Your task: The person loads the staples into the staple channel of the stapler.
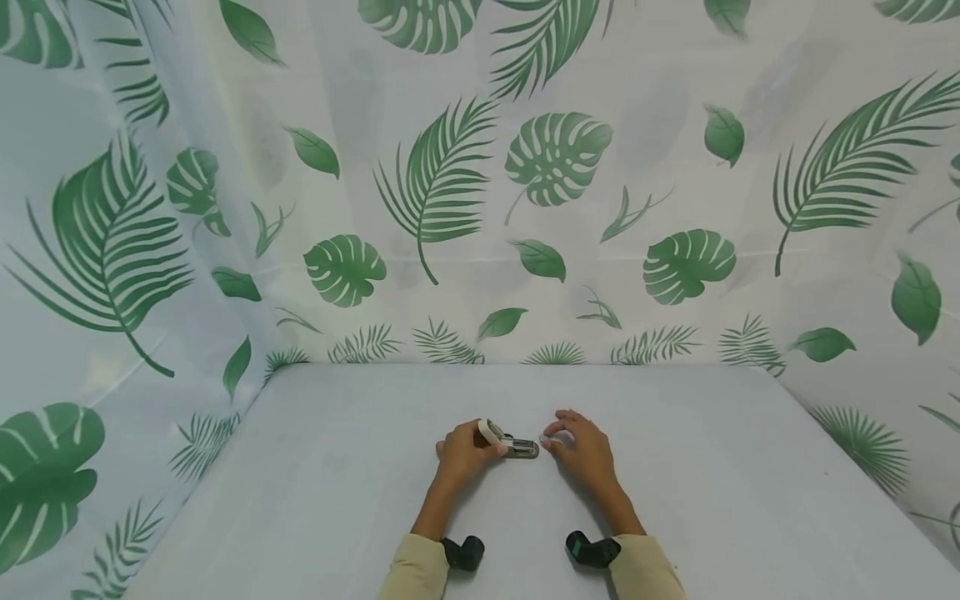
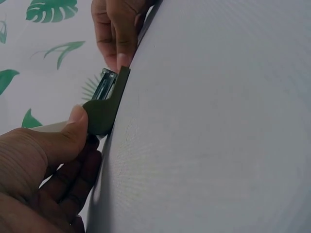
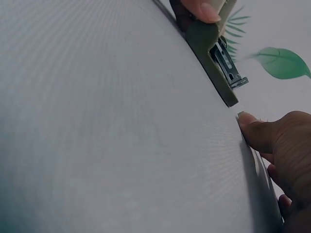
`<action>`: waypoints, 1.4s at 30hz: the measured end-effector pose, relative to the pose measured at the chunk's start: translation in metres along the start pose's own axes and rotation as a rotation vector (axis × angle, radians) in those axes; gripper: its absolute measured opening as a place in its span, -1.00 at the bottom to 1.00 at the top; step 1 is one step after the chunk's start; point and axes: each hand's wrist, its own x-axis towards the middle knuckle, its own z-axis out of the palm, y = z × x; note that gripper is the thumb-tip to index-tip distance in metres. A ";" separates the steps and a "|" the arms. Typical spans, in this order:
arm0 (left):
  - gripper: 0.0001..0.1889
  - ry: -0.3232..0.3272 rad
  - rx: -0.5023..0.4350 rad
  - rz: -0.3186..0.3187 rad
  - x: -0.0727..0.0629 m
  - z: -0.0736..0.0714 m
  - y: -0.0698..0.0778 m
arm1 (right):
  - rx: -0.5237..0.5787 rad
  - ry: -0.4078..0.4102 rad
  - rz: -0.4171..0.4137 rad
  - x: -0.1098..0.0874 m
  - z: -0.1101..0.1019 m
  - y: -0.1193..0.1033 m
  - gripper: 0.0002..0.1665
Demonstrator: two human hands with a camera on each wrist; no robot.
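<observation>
One stapler (image 1: 522,450) was in the left hand (image 1: 459,454), which grasped it near the hinge with the thumb (image 2: 77,121) against the side of its dark green base (image 2: 109,107). Its cream lid (image 1: 491,431) stood swung up at that grip, and its metal rail (image 3: 226,62) pointed away from the grip toward the right hand (image 1: 588,454). Right of the grip, just beside the base's free end, the right hand pinched a pale bit (image 1: 543,438), too small to identify. Under both hands spread the white table (image 1: 337,483); whether the base touched it, I could not tell. Nearer the wearer than the grip, a black device (image 1: 464,553) sat by each beige sleeve (image 1: 416,571). Far beyond the grip hung a white cloth (image 1: 465,75) printed with green leaves
</observation>
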 end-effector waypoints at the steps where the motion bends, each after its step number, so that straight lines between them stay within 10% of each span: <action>1: -0.79 0.002 -0.005 0.007 0.000 0.000 0.000 | 0.000 0.004 0.004 0.000 0.000 -0.001 -0.84; 14: -0.78 -0.008 -0.015 0.026 -0.002 0.002 -0.004 | 0.286 -0.018 -0.070 -0.008 0.002 -0.018 -0.90; 24: -0.77 0.008 0.007 0.022 -0.002 0.007 -0.010 | 0.114 -0.032 -0.234 -0.005 0.007 -0.033 -0.85; 42: -0.75 0.014 -0.013 0.035 -0.002 0.001 -0.004 | -0.187 -0.139 -0.192 0.000 -0.005 -0.065 -0.87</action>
